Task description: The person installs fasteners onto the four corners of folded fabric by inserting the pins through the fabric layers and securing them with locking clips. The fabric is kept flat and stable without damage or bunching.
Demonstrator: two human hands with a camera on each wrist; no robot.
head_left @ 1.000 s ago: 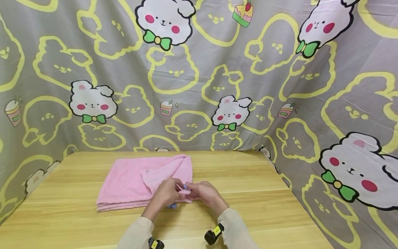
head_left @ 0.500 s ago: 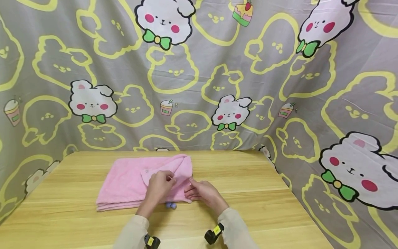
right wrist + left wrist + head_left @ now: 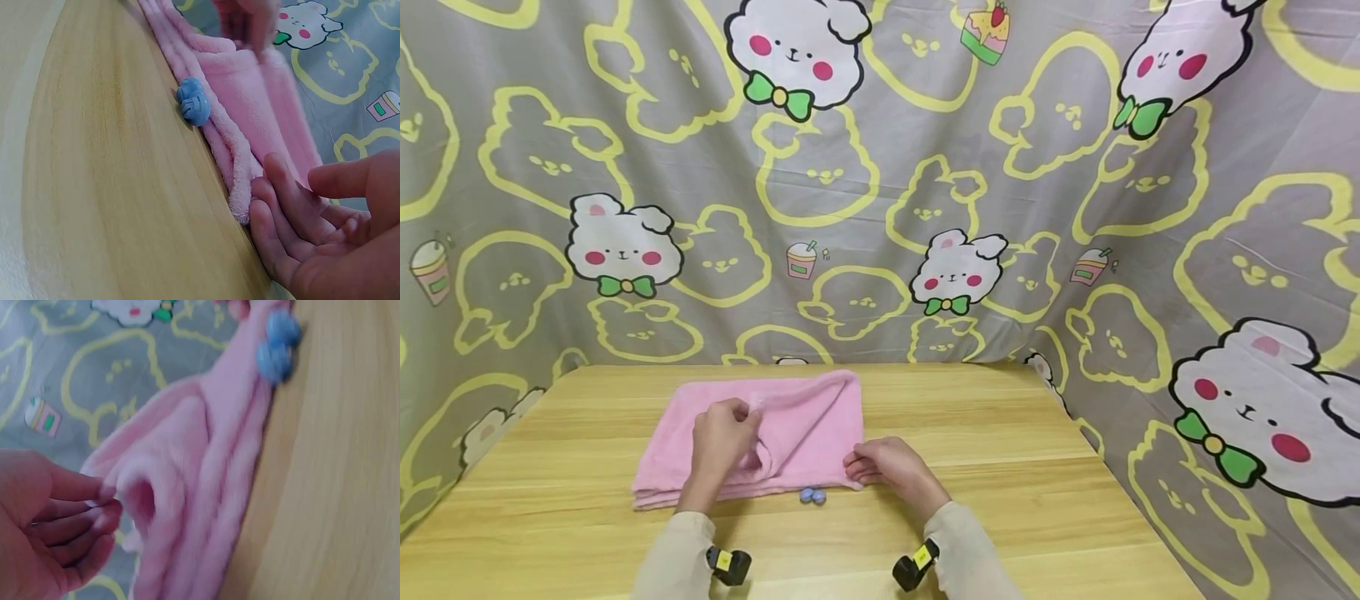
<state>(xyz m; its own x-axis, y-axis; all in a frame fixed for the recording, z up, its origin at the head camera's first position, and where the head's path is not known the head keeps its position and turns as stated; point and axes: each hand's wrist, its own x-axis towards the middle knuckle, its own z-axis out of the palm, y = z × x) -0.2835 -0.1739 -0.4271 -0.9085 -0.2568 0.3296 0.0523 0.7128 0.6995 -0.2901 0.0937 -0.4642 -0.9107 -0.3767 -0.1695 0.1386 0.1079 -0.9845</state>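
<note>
A folded pink plush towel (image 3: 692,429) lies on the wooden table, its upper layer lifted into a fold with a rolled edge. My left hand (image 3: 722,437) is over the towel's middle, and in the left wrist view its thumb and fingertips pinch the lifted edge. My right hand (image 3: 891,467) stays at the front right corner, fingers loosely bent and fingertips against the towel's edge in the right wrist view; the thumb stands apart from it. Between the hands, a small blue plastic piece with two rounded lobes (image 3: 193,102) sits right along the towel's front edge.
The wooden table (image 3: 1000,483) extends to the front and right of the towel. A grey curtain (image 3: 865,167) with rabbit prints hangs behind and along both sides. Each sleeve carries a black wrist camera (image 3: 728,565).
My left hand has moved away from the right one, leftward over the towel, drawing the upper layer back. The blue piece at the front edge now shows fully. My right hand barely moved.
</note>
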